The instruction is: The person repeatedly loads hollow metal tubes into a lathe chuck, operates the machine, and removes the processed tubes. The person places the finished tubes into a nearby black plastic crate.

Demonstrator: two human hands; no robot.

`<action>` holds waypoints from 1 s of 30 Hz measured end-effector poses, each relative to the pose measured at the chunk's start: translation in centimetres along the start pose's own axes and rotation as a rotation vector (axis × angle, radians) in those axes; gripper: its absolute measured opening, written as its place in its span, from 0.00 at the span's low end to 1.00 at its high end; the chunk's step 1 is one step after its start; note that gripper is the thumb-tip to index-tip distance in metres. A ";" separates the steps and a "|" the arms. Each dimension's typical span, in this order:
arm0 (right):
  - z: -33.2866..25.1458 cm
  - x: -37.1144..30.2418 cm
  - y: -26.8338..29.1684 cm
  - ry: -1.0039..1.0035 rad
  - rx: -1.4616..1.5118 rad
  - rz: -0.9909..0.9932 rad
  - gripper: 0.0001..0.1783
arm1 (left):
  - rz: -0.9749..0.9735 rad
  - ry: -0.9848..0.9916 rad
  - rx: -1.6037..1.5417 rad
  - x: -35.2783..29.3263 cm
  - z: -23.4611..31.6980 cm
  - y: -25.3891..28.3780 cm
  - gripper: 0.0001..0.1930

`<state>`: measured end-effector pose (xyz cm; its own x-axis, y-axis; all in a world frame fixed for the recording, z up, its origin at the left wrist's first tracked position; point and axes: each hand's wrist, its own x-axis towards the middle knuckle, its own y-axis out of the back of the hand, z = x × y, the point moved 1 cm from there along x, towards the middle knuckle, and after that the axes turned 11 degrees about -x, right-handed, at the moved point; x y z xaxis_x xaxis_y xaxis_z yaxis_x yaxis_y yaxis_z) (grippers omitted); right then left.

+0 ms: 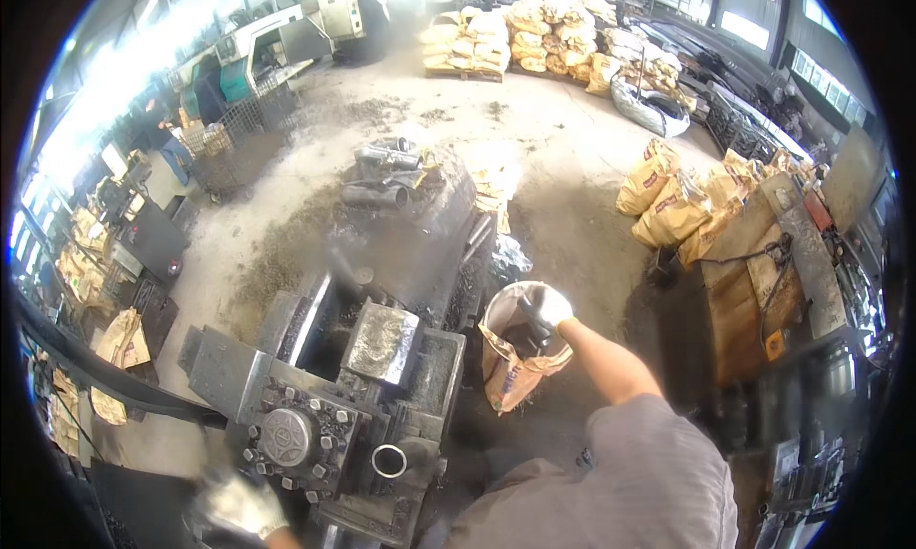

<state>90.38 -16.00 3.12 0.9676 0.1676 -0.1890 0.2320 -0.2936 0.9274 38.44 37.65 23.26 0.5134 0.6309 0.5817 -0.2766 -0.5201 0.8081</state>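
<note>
Head — dark piece (541, 334) against right hand's (551, 307) fingers.

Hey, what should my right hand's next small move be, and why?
Probably check your right hand for a firm grip before drawing it out: it reaches into the open paper sack, by dark contents, and whether it holds anything is hard to tell. Your left hand is away by the machine, so it isn't steadying the sack.
</note>
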 end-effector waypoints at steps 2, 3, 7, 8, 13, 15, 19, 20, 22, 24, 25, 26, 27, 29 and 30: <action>-15.4 -6.9 10.8 0.450 0.223 -0.096 0.32 | 0.083 -0.027 0.060 -1.6 -1.4 1.7 0.28; -19.5 -10.0 13.8 0.790 0.173 -0.022 0.28 | 0.126 -0.054 0.023 -1.4 -0.8 1.5 0.28; -30.2 -22.2 16.0 1.572 0.212 -0.137 0.30 | 0.091 -0.039 -0.019 -0.7 1.2 1.4 0.29; -31.8 -24.8 15.8 1.563 0.049 -0.294 0.33 | 0.024 -0.007 0.013 -0.8 1.1 2.0 0.29; -35.0 -26.1 11.8 1.726 0.070 -0.239 0.31 | 0.065 -0.041 -0.138 -2.0 -4.7 -5.4 0.33; -37.7 -26.7 15.2 1.691 0.123 -0.372 0.27 | 0.017 0.099 -0.270 -3.6 -5.4 -4.7 0.36; -45.5 -23.7 24.1 1.886 0.369 -0.393 0.30 | -0.271 0.153 -0.083 -1.9 -0.6 3.6 0.44; -48.0 -22.8 24.7 1.953 0.181 -0.224 0.27 | -0.097 0.056 -0.131 -1.6 -0.8 3.1 0.43; -53.3 -21.6 21.5 1.843 -0.339 0.129 0.23 | 0.330 -0.102 -0.342 -3.6 0.9 5.5 0.40; -57.6 -19.7 18.8 1.778 -0.415 0.185 0.17 | 0.243 -0.003 -0.419 -4.9 3.0 10.2 0.35; -59.6 -19.4 17.2 1.757 -0.549 0.205 0.16 | 0.275 0.063 -0.463 -7.5 2.8 10.5 0.32; -61.1 -19.7 15.5 1.719 -0.683 0.227 0.15 | 0.248 0.163 -0.475 -10.7 2.5 10.7 0.28; -62.5 -20.5 14.0 1.720 -0.774 0.158 0.14 | 0.194 0.268 -0.538 -14.5 1.8 10.3 0.24; -63.9 -21.6 11.1 1.680 -0.937 0.005 0.15 | 0.124 0.578 -0.748 -21.6 1.3 9.9 0.10; -64.0 -21.7 9.6 1.730 -0.939 -0.054 0.16 | 0.109 0.796 -0.792 -25.0 1.5 9.6 0.06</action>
<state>65.17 37.75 36.77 -0.2898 0.9111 -0.2931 -0.4270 0.1510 0.8916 24.21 16.04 16.35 -0.1311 0.9393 0.3170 -0.8709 -0.2619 0.4159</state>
